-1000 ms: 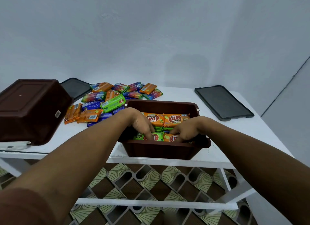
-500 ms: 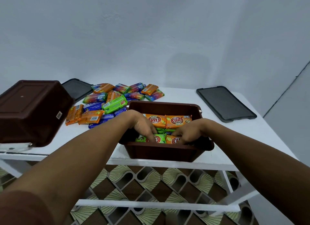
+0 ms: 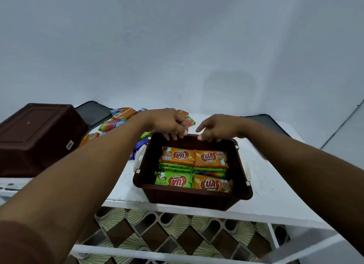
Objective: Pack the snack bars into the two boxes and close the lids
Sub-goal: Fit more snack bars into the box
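A rectangular open brown plastic box (image 3: pixel 192 196) sits near the front edge of a white table (image 3: pixel 275 187). Inside lie the packed snack bars (image 3: pixel 194 168) in glossy wrappers: two orange ones at the back, flat green ones in the middle, and one green and one orange at the front, printed "KUAT". More loose snack bars (image 3: pixel 113 124), orange, green, blue and rainbow-striped, are heaped behind and to the left of the box.

Both forearms cover much of that heap. A second, upturned brown plastic box (image 3: pixel 37 137) at far left is cut off by the frame edge. One flat dark lid (image 3: pixel 92 114) lies behind it; another dark lid (image 3: pixel 271 124) is mostly hidden by the right arm. Patterned floor tiles (image 3: pixel 177 234) show beneath the table.

Both arms reach forward over the box. The left hand (image 3: pixel 169 123) hangs above the far rim, fingers bent down and bunched; it is blurred, so its grip cannot be told. The right hand (image 3: pixel 216 128) is beside it, forefinger stretched leftward, other fingers loosely bent, holding nothing.
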